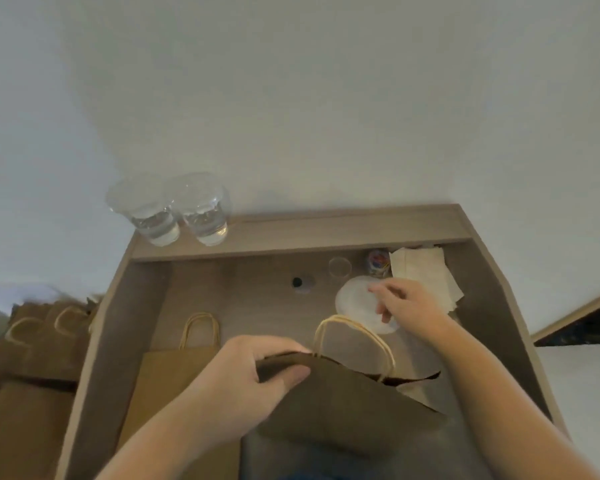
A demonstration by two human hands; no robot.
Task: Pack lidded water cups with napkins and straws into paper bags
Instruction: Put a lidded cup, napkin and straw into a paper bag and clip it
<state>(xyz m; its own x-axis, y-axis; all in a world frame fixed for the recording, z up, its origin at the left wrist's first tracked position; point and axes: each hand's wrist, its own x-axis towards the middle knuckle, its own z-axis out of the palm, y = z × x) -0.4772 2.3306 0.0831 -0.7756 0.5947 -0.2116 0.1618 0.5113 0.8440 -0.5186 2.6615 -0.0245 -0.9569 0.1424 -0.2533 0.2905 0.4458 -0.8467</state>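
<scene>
My left hand [257, 379] pinches the top edge of a brown paper bag [343, 407] near the front of the desk, holding its mouth partly open. My right hand [406, 306] hovers with loosely curled fingers over a stack of clear plastic lids [355, 299]; whether it touches them is unclear. A pile of white napkins [423, 271] lies just behind that hand. Beside the napkins stands a small cup of coloured straws [378, 263]. Two lidded water cups [184, 209] stand on the desk's back ledge at the left.
A flat paper bag [174, 386] lies on the desk [257, 299] at the left. More paper bags [32, 358] are piled off the desk's left side. An empty clear cup [339, 266] and a cable hole [297, 282] are near the back. A wall rises behind.
</scene>
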